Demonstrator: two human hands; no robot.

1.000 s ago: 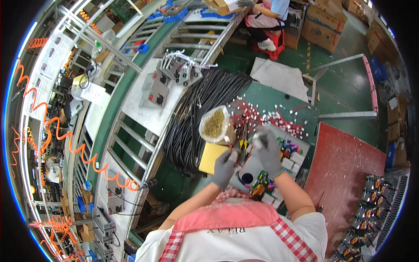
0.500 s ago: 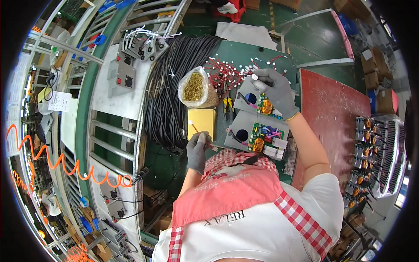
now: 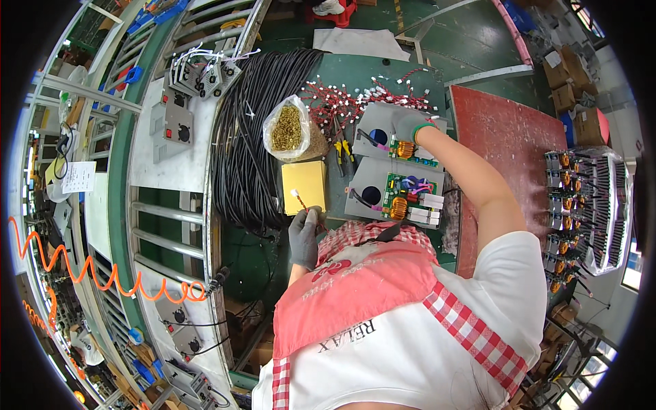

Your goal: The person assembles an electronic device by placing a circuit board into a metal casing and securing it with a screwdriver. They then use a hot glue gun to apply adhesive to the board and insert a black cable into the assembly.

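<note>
My left hand (image 3: 303,236), in a grey glove, pinches a short red-and-dark wire lead (image 3: 301,203) with a white connector at its upper end. It is just in front of a yellow box (image 3: 305,179). My right hand (image 3: 411,124), also gloved, reaches over the far grey metal panel (image 3: 369,126), beside its circuit board with a copper coil (image 3: 405,149). Its fingers are mostly hidden, and I cannot make out what they hold. The nearer grey panel (image 3: 360,179) carries a green circuit board (image 3: 402,186) with a coil and white blocks.
A bag of brass-coloured small parts (image 3: 290,130) stands beside a big coil of black cable (image 3: 236,137). Yellow-handled pliers (image 3: 344,152) lie near a heap of red wire leads (image 3: 335,102). A red board (image 3: 502,157) is to the right, with stacked assemblies (image 3: 564,212) beyond.
My right hand has gone down and away onto the far panel; the white connector seen in its fingers no longer shows. My left hand still holds its lead. The whole view has shifted slightly.
</note>
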